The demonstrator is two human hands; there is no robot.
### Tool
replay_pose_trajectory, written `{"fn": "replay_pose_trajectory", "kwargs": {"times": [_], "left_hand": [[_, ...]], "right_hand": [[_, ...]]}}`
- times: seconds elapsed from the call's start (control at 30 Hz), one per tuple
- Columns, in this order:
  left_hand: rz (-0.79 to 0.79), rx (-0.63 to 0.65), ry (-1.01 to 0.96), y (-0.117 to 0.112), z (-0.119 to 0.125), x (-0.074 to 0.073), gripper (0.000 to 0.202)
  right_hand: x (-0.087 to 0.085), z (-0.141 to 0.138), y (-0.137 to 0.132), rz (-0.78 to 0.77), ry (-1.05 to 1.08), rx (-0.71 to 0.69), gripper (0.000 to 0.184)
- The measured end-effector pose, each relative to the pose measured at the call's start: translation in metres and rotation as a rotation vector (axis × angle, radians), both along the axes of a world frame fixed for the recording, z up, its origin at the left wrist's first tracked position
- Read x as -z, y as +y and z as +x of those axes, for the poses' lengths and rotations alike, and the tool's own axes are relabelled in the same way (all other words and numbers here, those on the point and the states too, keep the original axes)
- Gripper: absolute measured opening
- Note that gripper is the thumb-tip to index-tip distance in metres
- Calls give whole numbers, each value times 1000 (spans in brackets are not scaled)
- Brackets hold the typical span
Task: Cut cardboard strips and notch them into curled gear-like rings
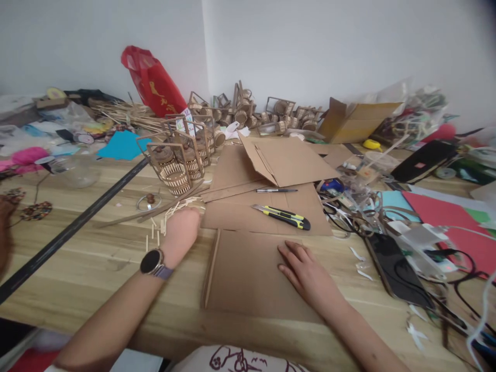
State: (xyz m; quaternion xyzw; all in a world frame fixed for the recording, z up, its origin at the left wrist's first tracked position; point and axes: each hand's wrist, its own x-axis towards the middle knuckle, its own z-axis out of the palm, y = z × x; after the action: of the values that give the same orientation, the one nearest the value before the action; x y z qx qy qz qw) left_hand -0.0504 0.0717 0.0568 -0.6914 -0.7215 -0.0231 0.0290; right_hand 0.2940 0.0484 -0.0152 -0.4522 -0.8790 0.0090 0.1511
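Observation:
My left hand (181, 230), with a watch (152, 262) on its wrist, is curled closed over the table beside a scatter of short pale wooden sticks (163, 223). Its fingertips are hidden, so what it holds, if anything, does not show. My right hand (306, 266) lies flat, fingers out, on a folded piece of cardboard (248, 279) at the table's front. Just beyond, a yellow-and-black utility knife (284, 216) and a pen (276, 190) rest on a larger cardboard sheet (228, 219). Long thin brown strips (228, 192) run from that sheet toward the sticks.
Small woven baskets in wooden frames (176, 175) stand behind my left hand. A long black strip (77, 227) crosses the table's left side. At right lie a phone (399, 271), cables and paper scraps. Another person's hand (4, 227) shows at the left edge.

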Motion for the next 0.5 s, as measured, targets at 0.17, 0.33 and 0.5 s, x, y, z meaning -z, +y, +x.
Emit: {"fn": "replay_pose_trajectory", "kwargs": {"times": [0.17, 0.33, 0.5], "left_hand": [[32, 126, -4, 41, 6, 3, 21], [-12, 204, 27, 88, 13, 13, 24], [-128, 280, 78, 113, 3, 12, 33]], "right_hand": [[-1, -5, 2, 29, -46, -17, 37], [-1, -8, 0, 51, -77, 0, 36], [2, -9, -1, 66, -69, 17, 35]]}}
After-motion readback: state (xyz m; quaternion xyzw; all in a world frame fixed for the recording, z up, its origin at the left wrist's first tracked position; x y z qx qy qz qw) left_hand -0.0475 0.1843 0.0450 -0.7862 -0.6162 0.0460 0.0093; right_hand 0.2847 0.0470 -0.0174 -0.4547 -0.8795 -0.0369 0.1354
